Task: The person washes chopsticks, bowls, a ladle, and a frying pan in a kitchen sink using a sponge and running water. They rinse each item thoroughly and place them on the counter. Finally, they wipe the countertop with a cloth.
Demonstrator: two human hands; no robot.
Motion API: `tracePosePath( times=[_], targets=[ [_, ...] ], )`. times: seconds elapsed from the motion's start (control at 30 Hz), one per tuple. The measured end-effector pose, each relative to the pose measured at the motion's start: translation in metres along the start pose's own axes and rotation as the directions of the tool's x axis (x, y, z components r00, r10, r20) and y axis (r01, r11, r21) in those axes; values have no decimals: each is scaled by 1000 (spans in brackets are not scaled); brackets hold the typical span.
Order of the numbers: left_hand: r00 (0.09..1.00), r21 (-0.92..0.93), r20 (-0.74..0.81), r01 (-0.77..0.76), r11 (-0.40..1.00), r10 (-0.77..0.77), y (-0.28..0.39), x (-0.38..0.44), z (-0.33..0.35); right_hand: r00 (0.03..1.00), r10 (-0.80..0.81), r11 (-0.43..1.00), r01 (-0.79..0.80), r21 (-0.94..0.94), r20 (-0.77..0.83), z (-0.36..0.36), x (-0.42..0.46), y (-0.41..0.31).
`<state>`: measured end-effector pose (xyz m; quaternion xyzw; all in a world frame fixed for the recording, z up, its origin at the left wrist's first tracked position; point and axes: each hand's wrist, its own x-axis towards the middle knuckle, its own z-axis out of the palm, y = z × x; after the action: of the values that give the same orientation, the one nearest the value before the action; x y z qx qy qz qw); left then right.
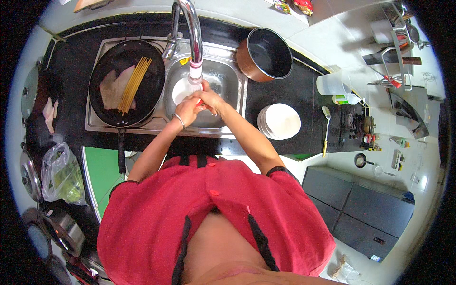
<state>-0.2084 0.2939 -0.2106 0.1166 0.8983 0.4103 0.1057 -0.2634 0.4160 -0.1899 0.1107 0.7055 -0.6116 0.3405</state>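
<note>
My left hand (188,109), with a bangle at its wrist, meets my right hand (211,98) over the stainless steel sink (228,121). Between them they hold a small red thing (199,103), mostly hidden by the fingers, so its kind is unclear. The spray head (195,71) of the chrome faucet (194,32) hangs just above the hands. Partly covered by them, a white bowl (179,92) lies in the basin. On the drainboard to the left rests a black wok (107,64) with several chopsticks (137,85) and a pale cloth (110,89) inside.
Right of the sink stand a brown pot (247,64) and stacked white bowls (283,121). A spatula (326,124) lies farther right, near a translucent pitcher (329,83). The wok's handle (122,153) juts over the counter's front edge. A plastic bag of greens (64,178) sits left.
</note>
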Motion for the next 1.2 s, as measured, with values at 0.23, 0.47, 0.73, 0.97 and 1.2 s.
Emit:
tracePosePath(
  times=[0.23, 0.47, 0.73, 0.97, 1.2],
  targets=[
    [968, 579, 218, -231, 782, 125, -46, -21, -10, 998, 10, 999, -8, -31, 65, -5, -12, 11],
    [839, 462, 544, -284, 840, -15, -6, -2, -48, 997, 32, 999, -35, 36, 77, -13, -12, 20],
    [996, 288, -76, 74, 955, -54, -39, 27, -30, 998, -51, 997, 53, -61, 34, 9, -18, 21],
    [807, 331, -584, 336, 882, -87, -130, 4, -100, 998, -42, 867, 54, 496, -36, -14, 0, 38],
    [767, 476, -418, 642, 602, -487, -177, -5, -103, 989, -63, 826, -23, 562, 133, 17, 21, 19]
  ],
)
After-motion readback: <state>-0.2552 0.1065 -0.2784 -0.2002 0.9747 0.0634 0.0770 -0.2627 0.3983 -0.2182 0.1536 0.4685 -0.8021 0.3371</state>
